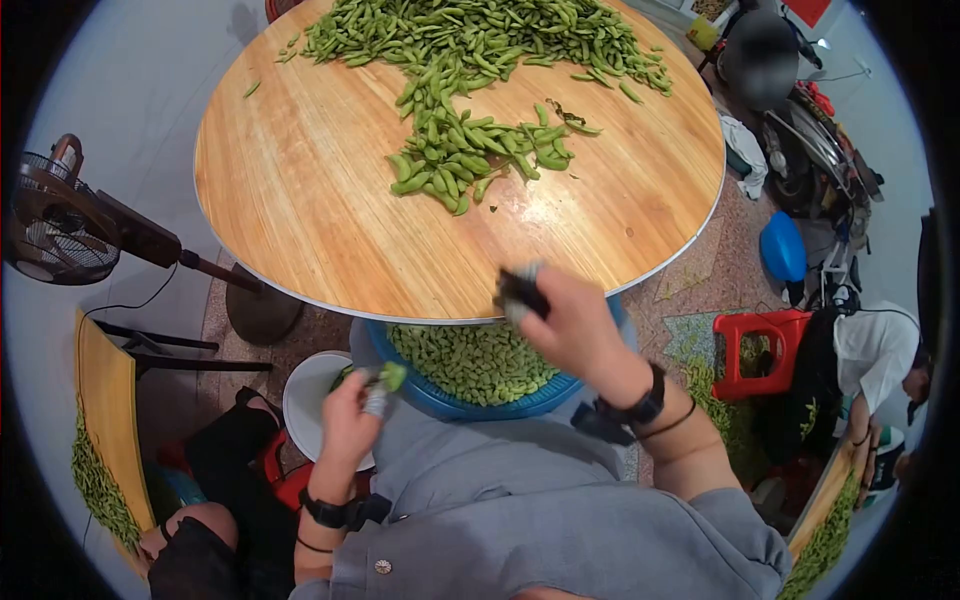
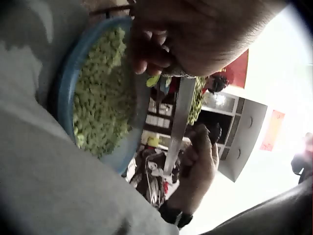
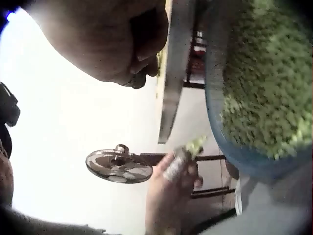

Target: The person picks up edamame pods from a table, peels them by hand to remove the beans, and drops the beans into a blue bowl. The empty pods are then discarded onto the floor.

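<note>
In the head view, my left hand (image 1: pixel 350 420) pinches a green soybean pod (image 1: pixel 393 376) over the white bucket, left of the blue basin; a silvery wrap (image 3: pixel 176 169) covers one of its digits. My right hand (image 1: pixel 578 325) is at the table's near edge, above the basin. Dark and grey material (image 1: pixel 520 288) covers its fingertips, blurred; I cannot tell whether these fingers hold something. Below the edge, the blue basin (image 1: pixel 410 398) at my lap is full of shelled green soybeans (image 1: pixel 475 365). Unshelled soybean pods (image 1: pixel 445 150) lie heaped on the round wooden table (image 1: pixel 310 200).
The white bucket (image 1: pixel 300 405) stands by my left leg. A fan (image 1: pixel 70 220) is at the left, a red stool (image 1: pixel 730 355) and a blue bowl-shaped thing (image 1: pixel 782 247) at the right. Other people sit on both sides beside tables with more pods (image 1: pixel 100 490).
</note>
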Motion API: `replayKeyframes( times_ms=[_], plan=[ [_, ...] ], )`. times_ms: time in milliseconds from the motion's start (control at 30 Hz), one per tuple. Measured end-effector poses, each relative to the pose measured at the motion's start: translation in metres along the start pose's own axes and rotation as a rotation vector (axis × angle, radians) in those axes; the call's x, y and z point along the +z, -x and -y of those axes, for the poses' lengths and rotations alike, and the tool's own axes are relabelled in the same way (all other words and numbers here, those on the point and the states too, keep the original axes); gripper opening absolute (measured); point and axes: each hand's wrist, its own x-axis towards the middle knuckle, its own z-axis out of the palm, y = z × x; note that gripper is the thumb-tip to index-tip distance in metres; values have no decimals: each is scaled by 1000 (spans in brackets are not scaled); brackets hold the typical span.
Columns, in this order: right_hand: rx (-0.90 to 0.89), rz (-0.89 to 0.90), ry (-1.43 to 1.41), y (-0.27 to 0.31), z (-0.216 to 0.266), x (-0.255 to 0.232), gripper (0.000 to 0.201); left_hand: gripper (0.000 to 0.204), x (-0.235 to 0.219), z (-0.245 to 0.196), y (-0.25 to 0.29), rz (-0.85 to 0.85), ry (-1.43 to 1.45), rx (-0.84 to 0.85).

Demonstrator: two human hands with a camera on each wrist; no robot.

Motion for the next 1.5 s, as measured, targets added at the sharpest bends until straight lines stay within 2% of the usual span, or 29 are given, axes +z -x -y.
replayKeyframes(
  times_ms=[33,100,133,200,333,400,433,467,500,533,600,633,700,733,767,833,867,900,967,1033,1067,1233,1300,1333,1400,1500],
  plan=[
    [-3,-69,26,-15,-3,2,20,20,-11,7,6,-1,-1,-1],
    [4,-98,141,-50,-9,3,20,25,-29,13,18,-172,-488,17],
    [3,-100,140,-65,-14,8,20,25,-35,21,24,-173,-489,17],
    [-16,-242,357,-90,-28,23,20,27,-43,32,34,-152,-775,-52],
    [86,-228,416,-106,-39,36,21,24,-43,17,29,-110,-789,-12],
    [-46,-280,378,-91,-33,29,19,28,-36,-11,17,-48,-590,160],
    [-45,-273,379,-81,-27,22,19,28,-32,-28,11,-19,-410,234],
    [20,-147,224,-67,-19,11,19,27,-26,-46,4,9,-228,304],
    [88,-22,68,-54,-14,4,19,26,-19,-63,-1,42,-66,298],
    [95,-13,68,-41,-15,-1,19,26,-10,-79,-8,76,96,291],
    [212,246,-515,-17,-17,-10,22,28,7,-105,-24,-76,26,589],
    [226,249,-518,-9,-15,-15,22,28,14,-116,-28,-66,30,579],
    [219,419,-620,3,-10,-24,26,23,23,-132,-35,156,80,585],
    [218,415,-603,8,-9,-27,23,19,27,-130,-41,315,88,647],
    [222,409,-607,12,-8,-28,23,19,29,-130,-40,324,86,648],
    [248,354,-724,18,-6,-26,26,15,31,-128,-35,597,367,269],
    [248,348,-731,21,-6,-22,26,14,30,-128,-33,621,516,118],
    [256,282,-771,24,-6,-15,29,14,32,-126,-31,623,508,113],
    [262,221,-817,32,-4,-10,31,15,37,-120,-27,439,641,112],
    [223,373,-713,39,3,-11,35,16,41,-114,-26,400,650,117],
    [270,405,-708,42,6,-12,35,17,43,-112,-25,344,610,148],
    [218,406,-681,50,-2,-6,35,24,55,-110,-23,218,502,266],
    [199,415,-727,51,-4,-4,39,19,53,-108,-24,152,292,355],
    [202,406,-732,51,-1,-9,39,19,54,-107,-24,161,288,356],
    [636,593,-1025,45,10,-25,35,21,54,-103,-25,209,350,396],
    [685,639,-1189,47,0,-24,41,21,53,-103,-27,268,389,381]
  ],
)
